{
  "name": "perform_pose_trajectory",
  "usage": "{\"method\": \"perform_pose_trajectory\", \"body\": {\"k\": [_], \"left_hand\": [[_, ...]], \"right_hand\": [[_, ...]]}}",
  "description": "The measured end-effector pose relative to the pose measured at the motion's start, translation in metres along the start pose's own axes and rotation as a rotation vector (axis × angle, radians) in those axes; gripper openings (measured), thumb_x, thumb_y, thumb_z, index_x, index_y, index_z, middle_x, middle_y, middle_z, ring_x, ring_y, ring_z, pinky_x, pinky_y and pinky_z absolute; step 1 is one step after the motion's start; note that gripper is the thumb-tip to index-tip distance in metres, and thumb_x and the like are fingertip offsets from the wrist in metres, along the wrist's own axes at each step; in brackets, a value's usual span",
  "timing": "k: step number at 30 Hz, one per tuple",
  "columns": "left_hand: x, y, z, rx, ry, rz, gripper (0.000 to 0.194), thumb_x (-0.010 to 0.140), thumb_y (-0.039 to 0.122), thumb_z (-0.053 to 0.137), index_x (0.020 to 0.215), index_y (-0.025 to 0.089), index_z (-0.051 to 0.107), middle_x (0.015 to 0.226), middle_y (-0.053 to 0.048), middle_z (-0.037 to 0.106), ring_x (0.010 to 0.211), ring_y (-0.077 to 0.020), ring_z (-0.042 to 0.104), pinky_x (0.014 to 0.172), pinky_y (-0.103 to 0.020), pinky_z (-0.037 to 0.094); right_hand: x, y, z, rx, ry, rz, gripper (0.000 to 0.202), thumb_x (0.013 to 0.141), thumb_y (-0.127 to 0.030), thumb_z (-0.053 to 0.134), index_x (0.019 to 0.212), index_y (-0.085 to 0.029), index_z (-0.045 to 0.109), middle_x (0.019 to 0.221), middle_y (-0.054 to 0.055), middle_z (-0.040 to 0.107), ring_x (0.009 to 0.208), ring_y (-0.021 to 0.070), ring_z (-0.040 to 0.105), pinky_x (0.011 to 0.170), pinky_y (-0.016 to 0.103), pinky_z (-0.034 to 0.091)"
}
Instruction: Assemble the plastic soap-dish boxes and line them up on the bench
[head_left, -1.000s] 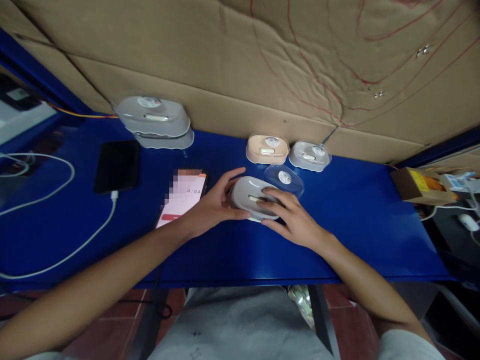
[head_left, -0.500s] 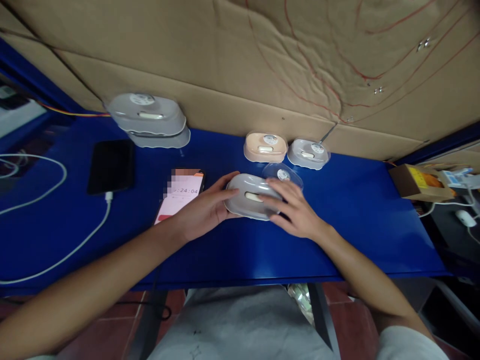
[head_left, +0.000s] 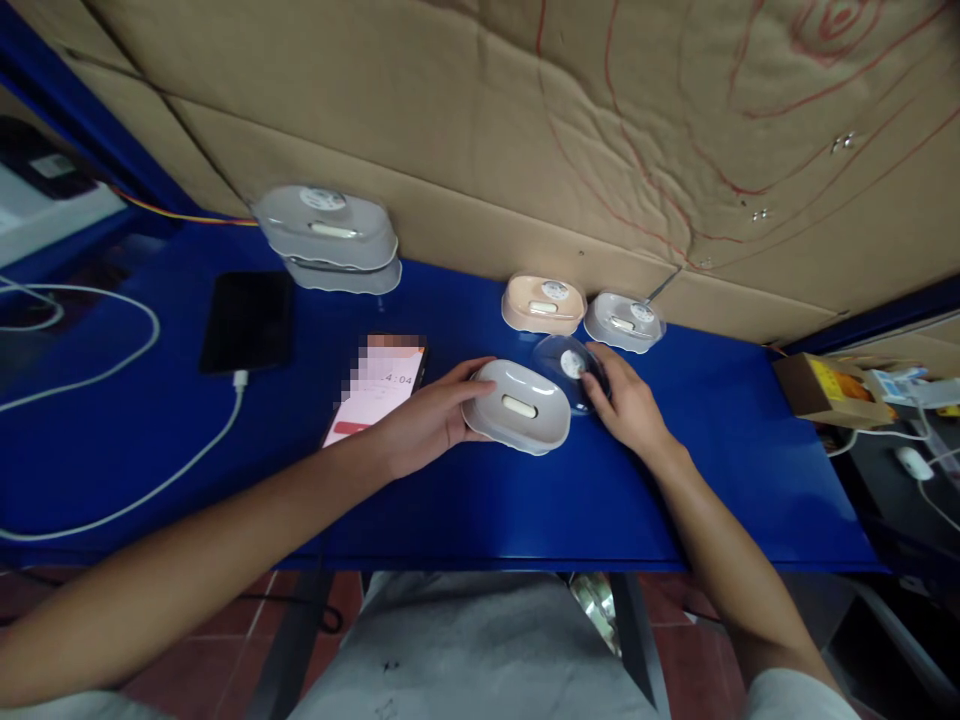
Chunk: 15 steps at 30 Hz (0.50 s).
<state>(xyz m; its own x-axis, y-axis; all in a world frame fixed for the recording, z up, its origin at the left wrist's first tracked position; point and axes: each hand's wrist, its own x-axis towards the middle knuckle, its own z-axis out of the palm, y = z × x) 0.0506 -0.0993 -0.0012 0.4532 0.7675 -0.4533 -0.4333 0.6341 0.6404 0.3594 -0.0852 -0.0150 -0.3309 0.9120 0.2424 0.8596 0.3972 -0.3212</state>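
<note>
My left hand point(head_left: 446, 412) grips a grey oval plastic box point(head_left: 551, 436) by its left end, thumb over the rim. The box is tilted towards me, its top uncovered, and a white oblong piece point(head_left: 519, 407) shows inside. My right hand point(head_left: 628, 400) is closed on the right edge of a clear oval lid point(head_left: 556, 352) with a round white sticker, thumb on top. This lid is just behind and right of the box, partly hidden by it. Farther back stand a peach oval box point(head_left: 521, 312) and a grey oval box point(head_left: 613, 338), both covered by clear stickered lids.
Two grey lidded boxes point(head_left: 330, 240) are stacked at the back left. A lit phone point(head_left: 375, 400) lies beside my left forearm, and a dark phone point(head_left: 247, 320) with a white cable point(head_left: 217, 445) farther left. Cardboard point(head_left: 420, 130) walls the blue table point(head_left: 480, 510). A small carton point(head_left: 817, 390) stands right.
My right hand has left the grey box, moved right and taken hold of the clear lid behind it. My left hand still holds the box. The view has shifted slightly.
</note>
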Motion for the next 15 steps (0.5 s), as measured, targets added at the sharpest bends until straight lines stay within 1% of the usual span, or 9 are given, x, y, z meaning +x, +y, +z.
{"method": "perform_pose_trajectory", "body": {"k": [2, 3, 6, 9, 13, 15], "left_hand": [[-0.001, 0.0, 0.001, 0.018, -0.012, 0.007, 0.044, 0.09, 0.019, 0.078, 0.133, 0.023, 0.069, 0.118, -0.011, 0.074, 0.095, -0.0252, 0.073, 0.074, -0.037, 0.066], [-0.001, -0.001, 0.002, 0.031, -0.02, 0.011, 0.044, 0.09, 0.019, 0.078, 0.133, 0.023, 0.069, 0.121, -0.011, 0.073, 0.095, -0.0253, 0.073, 0.074, -0.038, 0.066], [-0.001, -0.002, 0.001, 0.058, -0.025, 0.027, 0.044, 0.089, 0.021, 0.078, 0.133, 0.023, 0.069, 0.126, -0.012, 0.072, 0.092, -0.0241, 0.073, 0.072, -0.037, 0.066], [0.001, -0.002, -0.002, 0.076, -0.012, 0.036, 0.042, 0.09, 0.021, 0.076, 0.131, 0.023, 0.069, 0.122, -0.012, 0.074, 0.089, -0.023, 0.072, 0.069, -0.035, 0.065], [0.001, -0.002, -0.004, 0.1, 0.012, 0.029, 0.039, 0.09, 0.022, 0.075, 0.129, 0.024, 0.071, 0.116, -0.01, 0.074, 0.092, -0.0234, 0.07, 0.067, -0.033, 0.064], [0.001, -0.002, -0.004, 0.099, 0.025, 0.02, 0.038, 0.09, 0.023, 0.075, 0.129, 0.024, 0.072, 0.114, -0.009, 0.073, 0.092, -0.0235, 0.07, 0.067, -0.033, 0.064]], "right_hand": [[0.0, -0.002, 0.001, 0.027, 0.054, 0.022, 0.055, 0.113, -0.052, 0.037, 0.157, -0.022, 0.05, 0.156, 0.016, 0.06, 0.145, 0.0309, 0.059, 0.119, 0.055, 0.05], [0.0, -0.003, 0.001, 0.012, 0.05, 0.02, 0.054, 0.113, -0.052, 0.038, 0.155, -0.022, 0.052, 0.157, 0.016, 0.06, 0.146, 0.0316, 0.058, 0.119, 0.056, 0.049], [-0.002, -0.009, 0.003, -0.077, -0.042, -0.019, 0.058, 0.111, -0.056, 0.042, 0.154, -0.02, 0.054, 0.164, 0.018, 0.052, 0.15, 0.0363, 0.053, 0.118, 0.061, 0.048], [-0.005, -0.012, 0.003, -0.147, -0.091, -0.015, 0.061, 0.108, -0.06, 0.047, 0.156, -0.023, 0.053, 0.166, 0.019, 0.049, 0.149, 0.0385, 0.054, 0.116, 0.062, 0.05], [-0.007, -0.007, 0.003, -0.194, -0.14, 0.033, 0.082, 0.099, -0.067, 0.06, 0.164, -0.021, 0.042, 0.171, 0.024, 0.039, 0.153, 0.0466, 0.046, 0.115, 0.072, 0.045], [-0.007, -0.005, 0.003, -0.139, -0.113, 0.066, 0.084, 0.098, -0.067, 0.062, 0.164, -0.02, 0.042, 0.171, 0.025, 0.039, 0.153, 0.0471, 0.045, 0.117, 0.073, 0.044]]}}
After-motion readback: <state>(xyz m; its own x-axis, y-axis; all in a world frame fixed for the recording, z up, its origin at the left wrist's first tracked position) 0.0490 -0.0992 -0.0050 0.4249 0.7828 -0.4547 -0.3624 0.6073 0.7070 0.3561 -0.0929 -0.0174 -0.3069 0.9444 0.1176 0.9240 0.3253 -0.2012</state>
